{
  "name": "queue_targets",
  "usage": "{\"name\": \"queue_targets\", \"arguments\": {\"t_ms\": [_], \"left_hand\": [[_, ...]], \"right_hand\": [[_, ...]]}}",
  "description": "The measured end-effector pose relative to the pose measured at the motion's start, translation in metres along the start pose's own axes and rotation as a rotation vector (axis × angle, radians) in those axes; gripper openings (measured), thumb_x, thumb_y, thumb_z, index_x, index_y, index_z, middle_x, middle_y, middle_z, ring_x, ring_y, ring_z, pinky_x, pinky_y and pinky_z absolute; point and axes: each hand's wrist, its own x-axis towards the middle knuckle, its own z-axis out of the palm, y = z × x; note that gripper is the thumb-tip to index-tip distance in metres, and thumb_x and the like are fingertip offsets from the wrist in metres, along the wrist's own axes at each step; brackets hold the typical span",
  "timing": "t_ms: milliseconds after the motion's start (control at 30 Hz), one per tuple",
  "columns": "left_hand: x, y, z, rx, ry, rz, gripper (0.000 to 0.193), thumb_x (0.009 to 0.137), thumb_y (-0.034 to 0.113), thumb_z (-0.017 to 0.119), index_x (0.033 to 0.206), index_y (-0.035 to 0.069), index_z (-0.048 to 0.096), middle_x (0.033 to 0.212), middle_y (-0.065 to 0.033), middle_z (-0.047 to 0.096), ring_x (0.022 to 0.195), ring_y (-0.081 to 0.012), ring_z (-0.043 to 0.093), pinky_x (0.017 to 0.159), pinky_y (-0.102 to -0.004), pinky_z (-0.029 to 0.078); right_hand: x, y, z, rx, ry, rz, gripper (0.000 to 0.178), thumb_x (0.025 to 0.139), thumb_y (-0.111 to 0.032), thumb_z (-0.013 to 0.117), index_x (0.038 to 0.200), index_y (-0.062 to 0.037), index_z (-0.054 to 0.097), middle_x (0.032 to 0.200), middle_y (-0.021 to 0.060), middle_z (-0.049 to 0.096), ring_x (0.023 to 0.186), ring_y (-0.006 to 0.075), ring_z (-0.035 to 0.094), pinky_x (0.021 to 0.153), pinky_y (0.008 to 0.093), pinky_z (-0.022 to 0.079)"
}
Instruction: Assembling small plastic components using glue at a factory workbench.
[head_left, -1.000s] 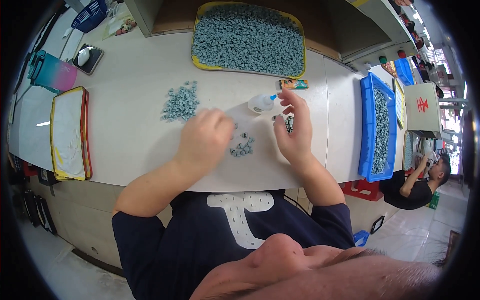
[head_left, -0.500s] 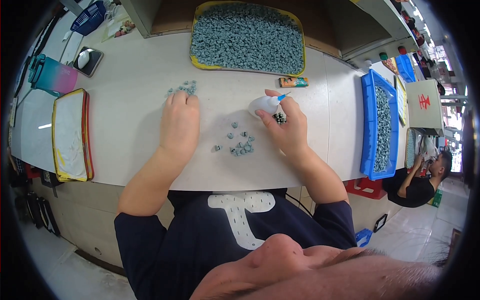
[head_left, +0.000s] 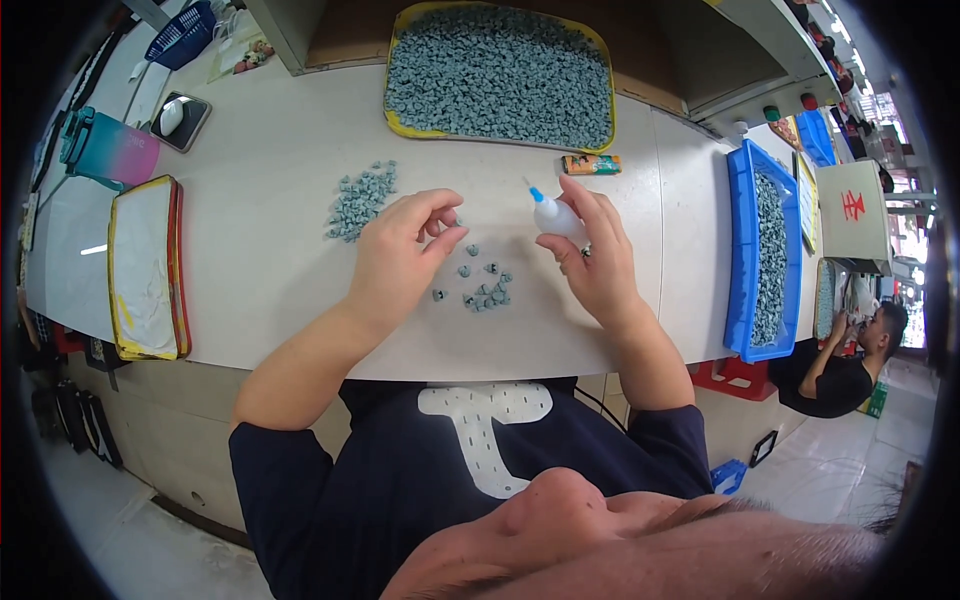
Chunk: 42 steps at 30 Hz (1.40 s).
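Observation:
My left hand point(head_left: 400, 245) is pinched over the table, shut on a small grey-green piece that barely shows between the fingertips. Beside it, to the left, lies a loose pile of the same small pieces point(head_left: 360, 200). My right hand point(head_left: 603, 250) is wrapped round a white squeeze bottle point(head_left: 557, 218) whose blue needle tip points up and left, toward the left hand. Between the hands and nearer to me sits a small cluster of pieces point(head_left: 487, 296), a few showing dark spots. Something small and dark is partly hidden behind the right hand.
A yellow-rimmed tray point(head_left: 398, 128) full of such pieces stands at the back. Near it lies an orange-and-green tube-like packet point(head_left: 592, 165). A blue bin point(head_left: 739, 250) of pieces is on the right; stacked trays point(head_left: 180, 270), a bottle point(head_left: 115, 150) and a phone point(head_left: 190, 125) are left.
My left hand has moved right from the pile, uncovering it, and now holds a piece near the middle. The squeeze bottle's tip has swung from pointing right to pointing up-left.

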Motion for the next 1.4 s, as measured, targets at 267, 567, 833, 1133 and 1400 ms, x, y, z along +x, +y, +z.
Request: {"name": "queue_targets", "arguments": {"t_ms": [267,567,833,1133,1400], "left_hand": [[-0.003,-0.016,0.014,-0.324,0.005,-0.091,0.025,0.082,-0.003,0.068,0.105,0.001,0.059,0.094,-0.0109,0.068,0.076,-0.0134,0.067,0.070,-0.0244,0.054],[-0.001,-0.011,0.020,-0.722,-0.080,-0.192,0.035,0.089,-0.007,0.057,0.121,0.000,0.044,0.098,-0.0139,0.065,0.090,-0.0172,0.066,0.082,-0.0279,0.054],[0.003,-0.018,0.018,-0.736,-0.061,-0.177,0.044,0.090,-0.009,0.054,0.128,0.002,0.035,0.100,-0.0147,0.064,0.094,-0.0178,0.065,0.086,-0.0289,0.053],[-0.001,-0.025,0.017,-0.692,-0.116,-0.154,0.046,0.091,-0.007,0.054,0.130,0.002,0.033,0.102,-0.0154,0.064,0.094,-0.0179,0.064,0.088,-0.0307,0.053],[-0.001,-0.027,0.018,-0.624,-0.094,-0.102,0.043,0.090,-0.007,0.056,0.128,0.002,0.038,0.098,-0.0134,0.067,0.092,-0.0161,0.065,0.084,-0.0281,0.053]], "right_hand": [[0.008,0.008,-0.011,-0.247,-0.041,-0.216,0.048,0.073,-0.012,0.074,0.118,-0.0041,0.057,0.105,0.0113,0.063,0.089,0.0282,0.059,0.082,0.0370,0.046],[0.011,0.005,-0.023,-0.376,-0.074,-0.256,0.039,0.075,-0.020,0.071,0.111,-0.0077,0.062,0.096,0.0046,0.068,0.079,0.0202,0.061,0.078,0.0339,0.043],[0.017,0.002,-0.021,-0.501,-0.045,-0.343,0.036,0.077,-0.022,0.068,0.110,-0.0117,0.065,0.099,0.0013,0.068,0.080,0.0159,0.062,0.076,0.0303,0.038],[0.015,-0.004,-0.016,-0.587,-0.050,-0.352,0.035,0.074,-0.021,0.069,0.109,-0.0137,0.066,0.099,-0.0018,0.068,0.081,0.0140,0.062,0.074,0.0300,0.036],[0.017,-0.015,-0.018,-0.673,-0.035,-0.366,0.030,0.075,-0.017,0.066,0.105,-0.0145,0.069,0.098,-0.0027,0.068,0.084,0.0120,0.062,0.077,0.0296,0.033]]}}
